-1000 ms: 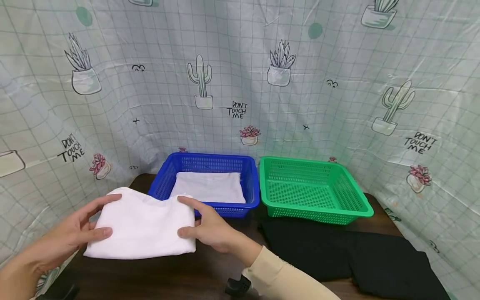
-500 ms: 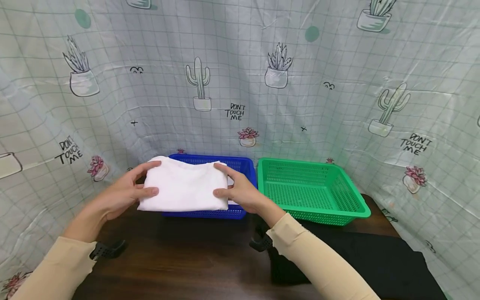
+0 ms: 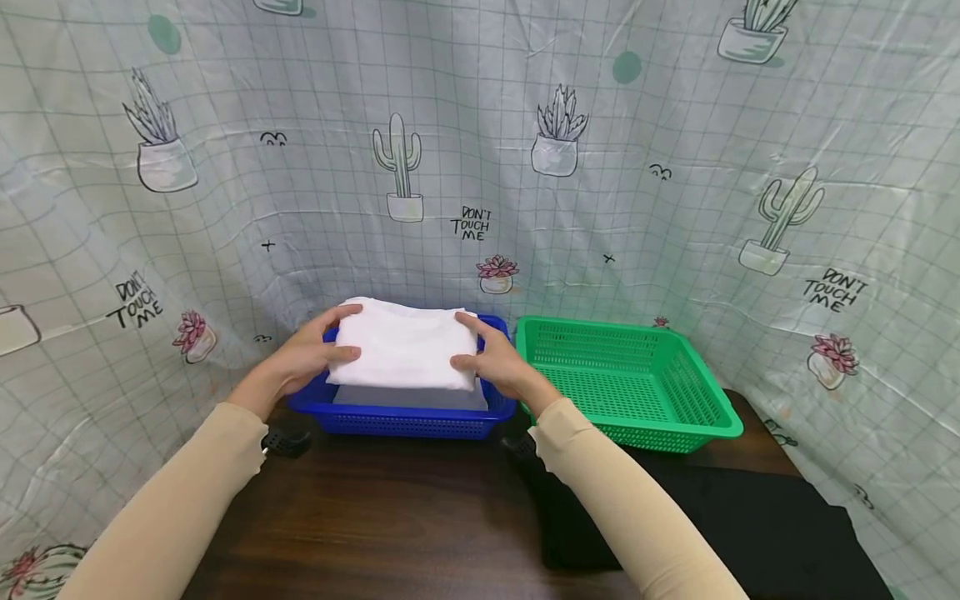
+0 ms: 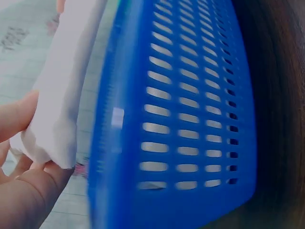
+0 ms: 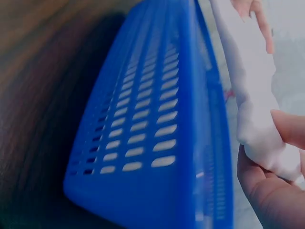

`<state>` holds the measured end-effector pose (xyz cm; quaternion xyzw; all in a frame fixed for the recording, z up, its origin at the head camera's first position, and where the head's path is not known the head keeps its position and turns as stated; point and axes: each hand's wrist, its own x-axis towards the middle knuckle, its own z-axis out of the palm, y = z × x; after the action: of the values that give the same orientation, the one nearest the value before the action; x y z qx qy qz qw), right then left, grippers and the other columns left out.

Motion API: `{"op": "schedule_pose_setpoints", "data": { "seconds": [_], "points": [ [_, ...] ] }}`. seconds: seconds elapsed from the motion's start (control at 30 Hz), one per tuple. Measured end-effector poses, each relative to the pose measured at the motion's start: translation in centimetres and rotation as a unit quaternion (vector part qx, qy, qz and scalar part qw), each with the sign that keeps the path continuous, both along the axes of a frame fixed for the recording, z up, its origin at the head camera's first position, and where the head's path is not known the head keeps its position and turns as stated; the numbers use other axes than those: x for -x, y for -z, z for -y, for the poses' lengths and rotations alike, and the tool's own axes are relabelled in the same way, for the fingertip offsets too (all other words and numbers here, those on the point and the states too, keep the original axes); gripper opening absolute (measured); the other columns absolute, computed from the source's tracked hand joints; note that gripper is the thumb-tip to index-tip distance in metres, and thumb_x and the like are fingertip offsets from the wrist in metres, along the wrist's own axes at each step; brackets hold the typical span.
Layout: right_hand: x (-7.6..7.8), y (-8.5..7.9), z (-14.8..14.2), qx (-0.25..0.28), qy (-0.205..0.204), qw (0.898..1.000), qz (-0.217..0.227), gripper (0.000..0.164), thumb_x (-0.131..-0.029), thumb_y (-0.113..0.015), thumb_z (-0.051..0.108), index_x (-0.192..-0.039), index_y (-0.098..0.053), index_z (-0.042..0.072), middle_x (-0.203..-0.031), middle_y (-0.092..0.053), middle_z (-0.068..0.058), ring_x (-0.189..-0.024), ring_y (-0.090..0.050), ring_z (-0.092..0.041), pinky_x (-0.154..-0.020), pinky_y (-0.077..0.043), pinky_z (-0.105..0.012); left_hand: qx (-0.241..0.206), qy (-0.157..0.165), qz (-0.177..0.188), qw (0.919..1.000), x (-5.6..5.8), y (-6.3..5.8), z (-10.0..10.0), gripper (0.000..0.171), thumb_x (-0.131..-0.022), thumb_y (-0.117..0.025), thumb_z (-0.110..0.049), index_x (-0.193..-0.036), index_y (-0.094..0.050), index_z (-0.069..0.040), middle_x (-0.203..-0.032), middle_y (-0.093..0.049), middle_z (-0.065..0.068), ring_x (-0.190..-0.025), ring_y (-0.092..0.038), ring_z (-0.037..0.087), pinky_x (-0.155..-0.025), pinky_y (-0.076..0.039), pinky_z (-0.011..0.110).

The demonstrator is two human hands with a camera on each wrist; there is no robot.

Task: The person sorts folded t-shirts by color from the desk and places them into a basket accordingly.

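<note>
A folded white shirt (image 3: 405, 346) with a curved neckline edge is held level above the blue basket (image 3: 408, 423). My left hand (image 3: 306, 354) grips its left side, thumb on top and fingers beneath, as the left wrist view shows. On the opposite side, my right hand (image 3: 501, 360) pinches the shirt in the same way. In both wrist views the shirt's thick folded edge is above the basket's rim, apart from it. Another folded white cloth (image 3: 412, 398) lies inside the blue basket, mostly hidden under the held shirt.
A green basket (image 3: 652, 435) stands right of the blue one, its perforated bottom showing. Black folded cloth (image 3: 720, 517) lies in front of it on the dark wooden table (image 3: 390, 508). A patterned curtain (image 3: 322, 200) hangs close behind the baskets.
Both hands have carried the white shirt forward and to the right, from the table's left front to over the blue basket. The baskets have stayed in place.
</note>
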<state>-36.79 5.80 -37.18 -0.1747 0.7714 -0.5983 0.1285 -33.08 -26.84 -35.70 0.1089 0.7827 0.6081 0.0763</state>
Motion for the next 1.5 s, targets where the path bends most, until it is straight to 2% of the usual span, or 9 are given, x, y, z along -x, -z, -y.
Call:
{"op": "schedule_pose_setpoints", "data": {
  "seconds": [0.1, 0.2, 0.37, 0.47, 0.57, 0.67, 0.8, 1.13, 1.5],
  "points": [
    [0.9, 0.9, 0.1, -0.012, 0.007, 1.000, 0.000, 0.084, -0.098, -0.071, -0.005, -0.168, -0.035, 0.025, -0.177, -0.016, -0.011, -0.148, -0.042, -0.036, -0.103, -0.054, -0.051, 0.003, -0.012, 0.014, 0.9998, 0.9, 1.0, -0.2, 0.084, -0.102, -0.066, 0.001, -0.171, -0.022, -0.016, -0.175, -0.002, 0.024, -0.143, -0.035, 0.045, -0.107, -0.049, 0.046],
    [1.7, 1.9, 0.3, -0.023, 0.013, 1.000, -0.004, 0.084, -0.098, -0.071, -0.005, -0.168, -0.035, 0.025, -0.177, -0.017, -0.012, -0.148, -0.041, -0.035, -0.101, -0.054, -0.047, 0.010, -0.027, 0.028, 0.9992, 1.6, 1.8, -0.4, 0.084, -0.101, -0.066, 0.002, -0.171, -0.023, -0.016, -0.175, 0.000, 0.025, -0.151, -0.025, 0.049, -0.120, -0.034, 0.061],
    [2.1, 3.0, 1.0, -0.038, 0.041, 0.998, -0.013, 0.085, -0.094, -0.071, -0.010, -0.166, -0.038, 0.018, -0.174, -0.024, -0.016, -0.154, -0.035, -0.038, -0.111, -0.047, -0.052, 0.015, -0.043, 0.042, 0.9981, 2.7, 3.0, -0.7, 0.083, -0.101, -0.066, 0.004, -0.170, -0.024, -0.015, -0.177, 0.005, 0.023, -0.159, -0.010, 0.050, -0.125, -0.019, 0.067],
    [2.1, 3.5, 1.4, -0.047, 0.060, 0.997, -0.024, 0.086, -0.090, -0.070, -0.016, -0.165, -0.040, 0.011, -0.172, -0.029, -0.019, -0.158, -0.027, -0.036, -0.119, -0.040, -0.054, 0.020, -0.051, 0.047, 0.9974, 3.2, 3.6, -1.0, 0.082, -0.100, -0.065, 0.006, -0.170, -0.026, -0.016, -0.177, 0.005, 0.021, -0.160, -0.008, 0.048, -0.126, -0.018, 0.065],
    [2.2, 4.1, 1.9, -0.056, 0.074, 0.995, -0.033, 0.086, -0.087, -0.068, -0.019, -0.164, -0.040, 0.007, -0.171, -0.032, -0.019, -0.158, -0.027, -0.034, -0.117, -0.042, -0.049, 0.027, -0.059, 0.050, 0.9967, 3.5, 4.2, -1.4, 0.082, -0.100, -0.065, 0.007, -0.169, -0.028, -0.015, -0.177, 0.001, 0.021, -0.160, -0.011, 0.047, -0.126, -0.020, 0.063],
    [2.2, 4.5, 2.1, -0.065, 0.079, 0.994, -0.034, 0.087, -0.087, -0.066, -0.020, -0.164, -0.039, 0.007, -0.171, -0.032, -0.018, -0.150, -0.038, -0.033, -0.097, -0.052, -0.037, 0.039, -0.068, 0.053, 0.9955, 3.6, 4.5, -1.6, 0.081, -0.099, -0.066, 0.008, -0.169, -0.029, -0.015, -0.177, -0.002, 0.022, -0.160, -0.012, 0.047, -0.126, -0.021, 0.062],
    [2.3, 4.8, 2.3, -0.071, 0.082, 0.994, -0.026, 0.088, -0.085, -0.064, -0.021, -0.165, -0.038, 0.007, -0.172, -0.030, -0.017, -0.134, -0.046, -0.034, -0.071, -0.047, -0.029, 0.055, -0.074, 0.060, 0.9939, 3.8, 4.7, -1.9, 0.081, -0.100, -0.067, 0.006, -0.168, -0.030, -0.015, -0.177, -0.005, 0.022, -0.160, -0.011, 0.047, -0.126, -0.021, 0.063],
    [2.9, 5.6, 2.8, -0.144, 0.095, 0.984, -0.046, 0.088, -0.082, -0.069, -0.018, -0.162, -0.044, 0.008, -0.168, -0.037, -0.020, -0.148, -0.040, -0.034, -0.100, -0.050, -0.043, 0.096, -0.052, 0.073, 0.9914, 4.2, 5.4, -1.7, 0.078, -0.102, -0.067, 0.002, -0.168, -0.029, -0.014, -0.173, -0.012, 0.029, -0.158, -0.018, 0.048, -0.124, -0.026, 0.064],
    [2.4, 5.6, 3.0, -0.201, 0.095, 0.974, -0.039, 0.081, -0.086, -0.070, -0.015, -0.161, -0.048, 0.011, -0.167, -0.039, -0.022, -0.150, -0.041, -0.038, -0.092, -0.055, -0.041, 0.155, -0.024, 0.072, 0.9851, 4.4, 5.8, -1.7, 0.073, -0.103, -0.066, 0.000, -0.167, -0.030, -0.006, -0.174, -0.010, 0.029, -0.159, -0.012, 0.049, -0.126, -0.021, 0.063]
  ]
}}
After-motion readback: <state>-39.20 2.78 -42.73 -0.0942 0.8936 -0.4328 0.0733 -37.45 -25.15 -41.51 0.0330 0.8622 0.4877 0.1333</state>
